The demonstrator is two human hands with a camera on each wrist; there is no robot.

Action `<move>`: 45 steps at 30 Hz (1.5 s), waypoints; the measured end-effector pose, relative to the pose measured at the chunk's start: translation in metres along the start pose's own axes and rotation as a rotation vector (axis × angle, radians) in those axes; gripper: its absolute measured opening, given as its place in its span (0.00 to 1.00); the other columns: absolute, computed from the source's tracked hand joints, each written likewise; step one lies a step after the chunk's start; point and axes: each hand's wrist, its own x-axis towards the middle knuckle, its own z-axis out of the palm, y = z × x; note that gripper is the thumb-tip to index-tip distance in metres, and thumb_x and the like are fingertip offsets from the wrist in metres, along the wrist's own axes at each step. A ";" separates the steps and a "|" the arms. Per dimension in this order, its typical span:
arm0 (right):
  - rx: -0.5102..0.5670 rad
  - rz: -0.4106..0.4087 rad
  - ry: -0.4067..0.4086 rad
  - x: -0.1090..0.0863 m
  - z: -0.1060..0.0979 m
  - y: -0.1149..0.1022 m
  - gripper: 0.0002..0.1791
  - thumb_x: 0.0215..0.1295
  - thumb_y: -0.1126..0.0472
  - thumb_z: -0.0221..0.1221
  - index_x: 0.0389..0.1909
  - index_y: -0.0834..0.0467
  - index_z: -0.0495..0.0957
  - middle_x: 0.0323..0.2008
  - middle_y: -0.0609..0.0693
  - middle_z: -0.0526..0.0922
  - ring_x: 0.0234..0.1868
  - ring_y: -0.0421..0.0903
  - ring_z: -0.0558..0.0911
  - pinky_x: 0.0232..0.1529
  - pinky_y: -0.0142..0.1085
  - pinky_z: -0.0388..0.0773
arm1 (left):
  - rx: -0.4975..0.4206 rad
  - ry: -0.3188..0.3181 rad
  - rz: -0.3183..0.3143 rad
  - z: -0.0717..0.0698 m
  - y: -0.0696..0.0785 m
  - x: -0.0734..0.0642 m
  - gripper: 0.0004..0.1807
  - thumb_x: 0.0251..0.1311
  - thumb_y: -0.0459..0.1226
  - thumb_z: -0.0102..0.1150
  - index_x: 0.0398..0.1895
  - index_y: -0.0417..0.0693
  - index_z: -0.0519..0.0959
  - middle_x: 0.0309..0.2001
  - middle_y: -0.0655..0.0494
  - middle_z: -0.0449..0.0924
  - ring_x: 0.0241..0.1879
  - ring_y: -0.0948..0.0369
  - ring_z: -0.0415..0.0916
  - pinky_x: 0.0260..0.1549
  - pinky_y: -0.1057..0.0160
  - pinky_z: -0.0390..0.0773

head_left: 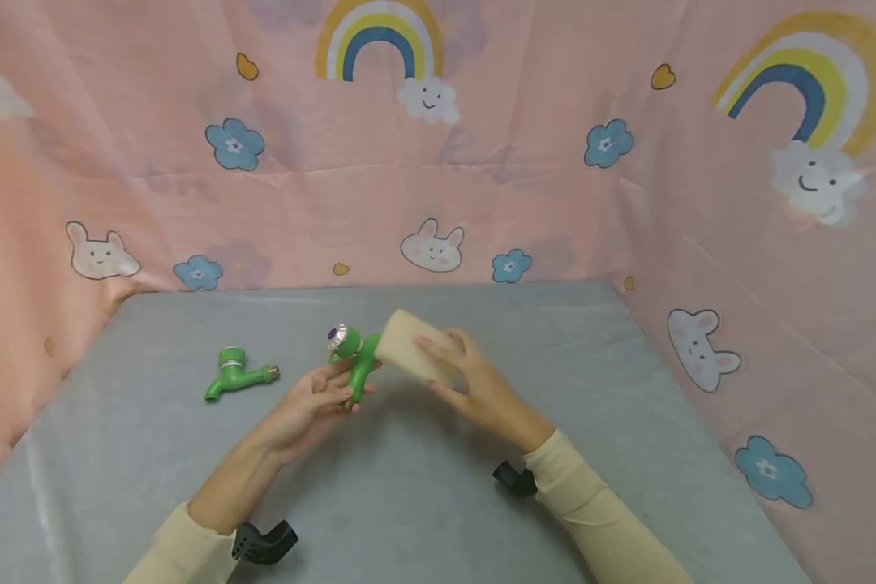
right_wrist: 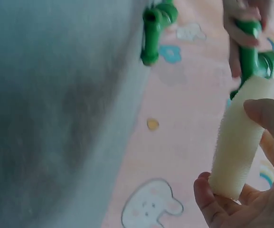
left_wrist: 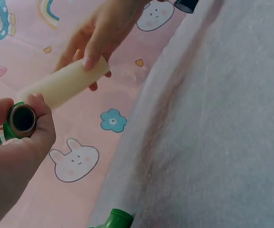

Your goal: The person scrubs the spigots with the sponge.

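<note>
My left hand [head_left: 308, 412] grips a green faucet [head_left: 363, 367] by its threaded inlet end, lifted above the table. The faucet's round knob, silver with a dark centre, points up and to the left. In the left wrist view the open pipe end of the faucet [left_wrist: 23, 119] shows between thumb and fingers. My right hand [head_left: 487, 391] holds a pale yellow sponge [head_left: 418, 347] between thumb and fingers. One end of the sponge [right_wrist: 241, 142] meets the faucet's spout side, overlapping it in the right wrist view.
A second green faucet [head_left: 239, 375] lies on the grey table cover [head_left: 423, 503], left of my left hand. Black wrist-worn pieces [head_left: 264, 543] sit by both sleeves. A pink printed curtain [head_left: 511, 195] stands behind the table and along its sides.
</note>
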 end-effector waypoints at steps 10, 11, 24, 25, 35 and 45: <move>0.121 -0.109 0.004 0.002 -0.007 -0.012 0.33 0.69 0.60 0.62 0.74 0.47 0.68 0.68 0.62 0.66 0.58 0.56 0.76 0.51 0.47 0.80 | 0.100 -0.040 0.015 0.000 -0.003 0.001 0.30 0.76 0.33 0.49 0.76 0.33 0.57 0.59 0.65 0.82 0.53 0.69 0.80 0.48 0.71 0.80; 0.134 -0.103 -0.003 0.001 -0.006 -0.013 0.32 0.69 0.60 0.62 0.74 0.47 0.68 0.68 0.62 0.66 0.58 0.57 0.76 0.51 0.47 0.80 | 0.101 -0.043 0.019 0.000 -0.004 0.001 0.29 0.76 0.32 0.49 0.76 0.33 0.58 0.58 0.66 0.82 0.53 0.69 0.80 0.47 0.71 0.80; 0.144 0.087 0.002 0.001 -0.017 0.010 0.32 0.72 0.61 0.57 0.75 0.46 0.65 0.72 0.65 0.61 0.62 0.64 0.74 0.53 0.57 0.78 | 0.012 -0.049 0.005 -0.008 -0.005 -0.001 0.29 0.78 0.32 0.43 0.77 0.30 0.53 0.56 0.63 0.84 0.50 0.70 0.83 0.46 0.71 0.80; 0.141 0.094 0.022 0.000 -0.019 0.010 0.32 0.71 0.61 0.57 0.75 0.46 0.66 0.72 0.64 0.61 0.61 0.64 0.74 0.53 0.58 0.77 | 0.004 -0.042 -0.002 -0.008 -0.005 -0.001 0.30 0.79 0.33 0.43 0.77 0.30 0.52 0.57 0.62 0.84 0.51 0.70 0.83 0.47 0.70 0.80; -0.008 -0.143 0.051 -0.001 0.002 -0.017 0.33 0.67 0.61 0.65 0.73 0.47 0.69 0.67 0.63 0.66 0.63 0.59 0.73 0.57 0.51 0.80 | -0.006 -0.019 -0.051 -0.002 -0.007 0.002 0.32 0.79 0.37 0.45 0.77 0.28 0.50 0.58 0.59 0.81 0.51 0.68 0.83 0.49 0.71 0.83; -0.090 -0.053 0.123 0.003 0.003 0.012 0.37 0.60 0.67 0.70 0.70 0.46 0.73 0.65 0.65 0.67 0.62 0.62 0.74 0.58 0.55 0.80 | 0.010 0.040 -0.100 -0.004 -0.010 0.003 0.31 0.79 0.37 0.45 0.76 0.27 0.52 0.49 0.63 0.87 0.43 0.71 0.84 0.41 0.74 0.80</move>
